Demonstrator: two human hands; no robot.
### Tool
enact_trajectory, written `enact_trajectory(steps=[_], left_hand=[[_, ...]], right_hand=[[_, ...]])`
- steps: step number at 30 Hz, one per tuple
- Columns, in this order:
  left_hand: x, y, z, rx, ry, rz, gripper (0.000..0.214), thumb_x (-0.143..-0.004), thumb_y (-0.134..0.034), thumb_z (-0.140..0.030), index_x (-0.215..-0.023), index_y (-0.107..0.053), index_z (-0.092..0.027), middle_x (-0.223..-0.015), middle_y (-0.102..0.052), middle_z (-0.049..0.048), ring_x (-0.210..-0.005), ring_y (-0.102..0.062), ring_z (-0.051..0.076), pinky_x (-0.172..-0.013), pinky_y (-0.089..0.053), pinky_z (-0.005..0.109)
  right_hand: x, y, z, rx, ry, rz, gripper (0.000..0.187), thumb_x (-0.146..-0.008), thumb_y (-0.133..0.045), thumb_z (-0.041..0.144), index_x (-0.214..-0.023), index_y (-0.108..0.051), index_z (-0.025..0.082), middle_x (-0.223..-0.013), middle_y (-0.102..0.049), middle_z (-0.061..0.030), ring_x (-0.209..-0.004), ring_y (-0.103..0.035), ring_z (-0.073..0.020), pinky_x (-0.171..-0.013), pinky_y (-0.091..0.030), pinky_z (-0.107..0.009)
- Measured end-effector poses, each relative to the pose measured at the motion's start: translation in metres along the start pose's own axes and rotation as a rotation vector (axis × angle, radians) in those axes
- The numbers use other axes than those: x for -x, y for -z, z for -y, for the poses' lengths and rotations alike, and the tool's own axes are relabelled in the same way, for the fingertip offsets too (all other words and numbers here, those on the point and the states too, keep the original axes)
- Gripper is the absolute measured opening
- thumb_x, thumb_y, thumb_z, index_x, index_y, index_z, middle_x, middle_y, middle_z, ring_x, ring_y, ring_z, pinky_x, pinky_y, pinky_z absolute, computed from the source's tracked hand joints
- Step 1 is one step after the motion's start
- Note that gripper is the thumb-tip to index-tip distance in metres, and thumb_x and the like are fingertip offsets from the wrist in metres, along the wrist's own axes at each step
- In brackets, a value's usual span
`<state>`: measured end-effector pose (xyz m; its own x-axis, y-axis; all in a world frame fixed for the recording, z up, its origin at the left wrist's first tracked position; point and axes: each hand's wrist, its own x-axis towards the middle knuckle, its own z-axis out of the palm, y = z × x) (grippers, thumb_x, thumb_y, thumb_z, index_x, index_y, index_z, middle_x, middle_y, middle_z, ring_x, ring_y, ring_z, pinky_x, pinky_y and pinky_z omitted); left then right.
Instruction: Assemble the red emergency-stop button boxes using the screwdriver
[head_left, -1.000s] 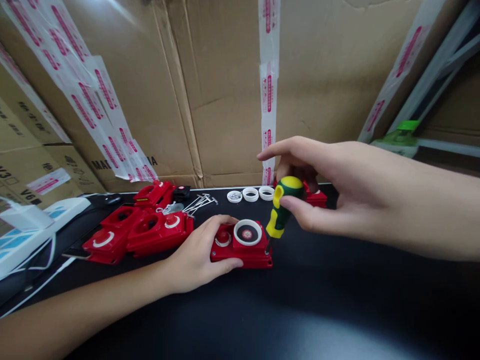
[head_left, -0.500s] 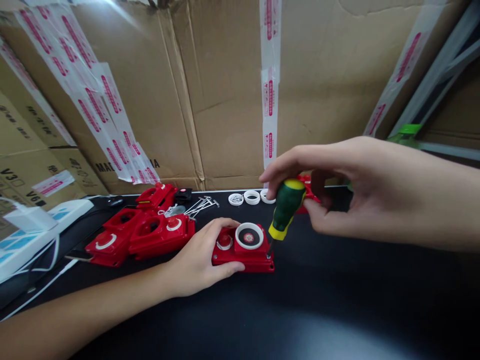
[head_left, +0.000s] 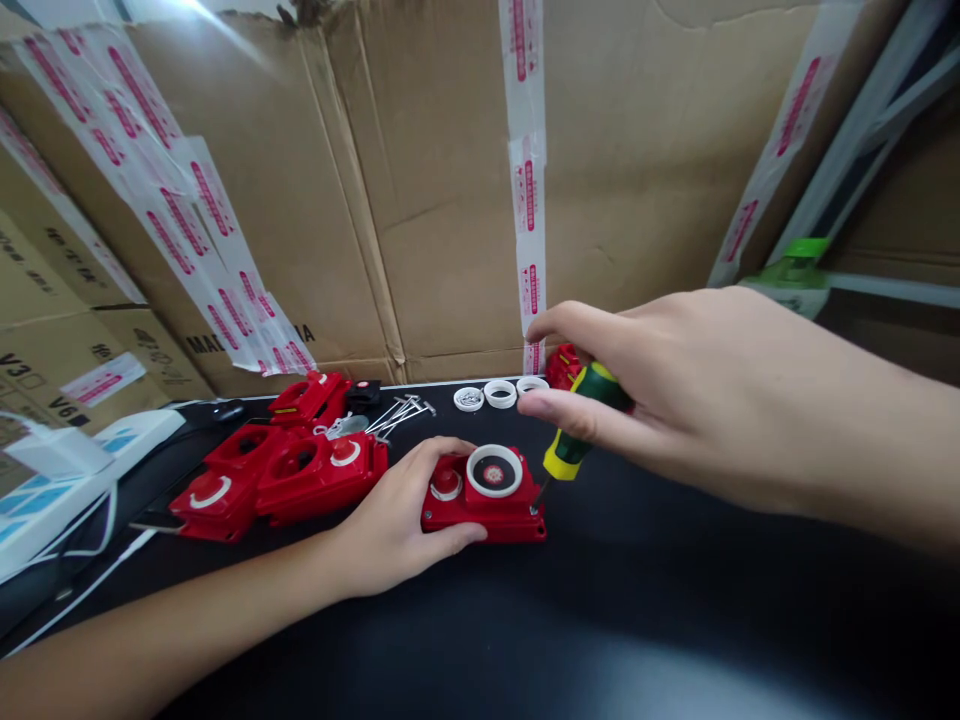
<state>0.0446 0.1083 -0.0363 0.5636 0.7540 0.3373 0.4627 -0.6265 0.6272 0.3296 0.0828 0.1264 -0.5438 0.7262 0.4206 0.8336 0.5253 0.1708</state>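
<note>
A red box-shaped housing with a red knob and a white ring around a dark disc lies on the black table. My left hand grips its left side, fingers behind and thumb along the front. In my right hand is a screwdriver with a green and yellow handle, held between thumb and fingers. It leans to the right, and its tip meets the screw at the housing's right front corner. Part of the handle is hidden by the hand.
More red housings lie to the left, beside several metal T-shaped keys. White rings and another red part stand at the back. A white power strip is far left; a large cardboard box walls the back.
The screwdriver has tilted further, its handle now leaning to the right. My right hand has rolled around the handle, thumb now in front. My left hand and the housing stay almost the same.
</note>
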Motion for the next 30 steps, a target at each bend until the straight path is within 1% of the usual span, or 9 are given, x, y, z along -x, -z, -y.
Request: enact_trajectory(steps=[2,4,9,16,19,22,25,28,30], left_hand=[[0.0,0.0,-0.001,-0.004,0.011,-0.006,0.067,-0.093,-0.088,-0.043,-0.146,-0.05,-0.028,-0.147,-0.069,0.0124,-0.132,-0.072,0.036,-0.118,-0.057,0.054],[-0.001,0.001,-0.002,-0.009,0.023,-0.003,0.066,-0.093,-0.088,-0.043,-0.146,-0.05,-0.028,-0.147,-0.068,0.0125,-0.132,-0.071,0.036,-0.117,-0.057,0.054],[-0.002,0.001,-0.003,0.0,0.022,0.012,0.064,-0.094,-0.087,-0.042,-0.144,-0.05,-0.025,-0.146,-0.067,0.0138,-0.133,-0.069,0.036,-0.115,-0.057,0.054],[-0.002,0.001,-0.002,0.011,0.013,0.015,0.065,-0.095,-0.085,-0.045,-0.145,-0.049,-0.024,-0.147,-0.065,0.0156,-0.133,-0.069,0.037,-0.116,-0.057,0.056],[-0.002,0.001,-0.002,0.004,0.006,0.01,0.065,-0.095,-0.085,-0.044,-0.145,-0.049,-0.024,-0.147,-0.066,0.0154,-0.133,-0.069,0.036,-0.116,-0.056,0.055],[-0.002,0.001,-0.002,0.004,0.004,0.01,0.064,-0.095,-0.086,-0.044,-0.145,-0.05,-0.024,-0.147,-0.066,0.0149,-0.131,-0.069,0.036,-0.115,-0.057,0.054],[-0.002,0.001,-0.002,0.008,0.012,0.005,0.065,-0.094,-0.087,-0.044,-0.145,-0.051,-0.024,-0.146,-0.067,0.0145,-0.13,-0.07,0.036,-0.115,-0.057,0.055],[-0.003,0.002,-0.003,0.01,0.017,0.008,0.065,-0.094,-0.087,-0.044,-0.144,-0.05,-0.025,-0.146,-0.068,0.0143,-0.131,-0.07,0.036,-0.116,-0.057,0.055],[-0.003,0.002,-0.003,0.012,0.012,0.01,0.065,-0.094,-0.086,-0.044,-0.144,-0.05,-0.025,-0.146,-0.068,0.0141,-0.131,-0.071,0.036,-0.116,-0.057,0.055]], right_hand=[[-0.002,-0.002,0.005,0.137,-0.046,0.005,0.077,-0.103,-0.027,0.082,-0.112,-0.073,0.021,-0.052,-0.055,-0.0042,-0.046,-0.05,-0.0247,-0.05,-0.024,-0.035],[-0.003,-0.003,0.008,0.167,-0.068,-0.002,0.073,-0.102,-0.029,0.081,-0.109,-0.073,0.023,-0.053,-0.055,-0.0042,-0.047,-0.052,-0.0254,-0.051,-0.024,-0.035],[-0.002,-0.004,0.005,0.004,-0.038,-0.031,0.048,-0.098,-0.05,0.067,-0.108,-0.074,0.027,-0.065,-0.067,-0.0046,-0.056,-0.063,-0.0276,-0.055,-0.037,-0.038],[0.001,-0.002,-0.006,-0.21,0.1,-0.07,0.041,-0.101,-0.065,0.064,-0.115,-0.075,0.027,-0.083,-0.077,-0.0018,-0.062,-0.066,-0.0222,-0.056,-0.043,-0.037],[0.001,0.001,-0.01,-0.237,0.11,-0.046,0.037,-0.101,-0.068,0.06,-0.115,-0.076,0.027,-0.089,-0.079,-0.0023,-0.066,-0.068,-0.0214,-0.056,-0.044,-0.036],[-0.001,0.003,-0.015,-0.275,0.112,-0.056,0.042,-0.095,-0.072,0.067,-0.115,-0.079,0.03,-0.084,-0.079,-0.0007,-0.062,-0.067,-0.0213,-0.053,-0.044,-0.036],[-0.003,0.005,-0.021,-0.353,0.084,-0.046,0.036,-0.091,-0.076,0.061,-0.115,-0.08,0.035,-0.08,-0.08,0.002,-0.06,-0.069,-0.0218,-0.05,-0.048,-0.035],[-0.004,0.007,-0.027,-0.428,0.094,0.013,0.03,-0.095,-0.07,0.049,-0.122,-0.079,0.039,-0.091,-0.084,0.0029,-0.069,-0.075,-0.0214,-0.053,-0.053,-0.033],[-0.004,0.006,-0.032,-0.423,0.104,0.038,0.031,-0.096,-0.068,0.05,-0.123,-0.079,0.041,-0.1,-0.085,0.0025,-0.076,-0.077,-0.0218,-0.056,-0.055,-0.033]])
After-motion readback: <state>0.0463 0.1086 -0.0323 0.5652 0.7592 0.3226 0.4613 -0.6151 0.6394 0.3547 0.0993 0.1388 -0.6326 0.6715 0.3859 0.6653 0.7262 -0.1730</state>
